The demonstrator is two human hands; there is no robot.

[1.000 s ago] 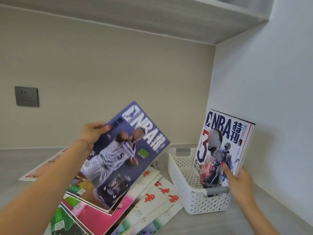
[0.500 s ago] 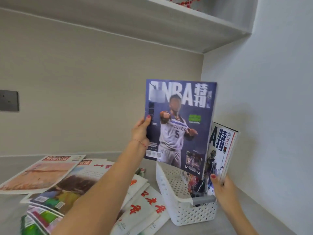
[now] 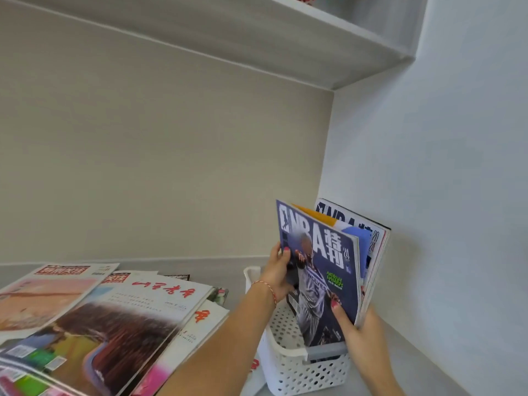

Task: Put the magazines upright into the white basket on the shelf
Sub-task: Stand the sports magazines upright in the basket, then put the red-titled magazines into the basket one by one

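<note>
On the shelf beside our loose pile, we seat the purple magazine upright in the white basket, left hand and right hand pinching its edges; next, we judge, release and fetch another.

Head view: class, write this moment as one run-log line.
left hand: grips blue magazine | right hand: steadies both magazines | blue magazine: upright in basket | white magazine: behind | pile: flat on shelf
</note>
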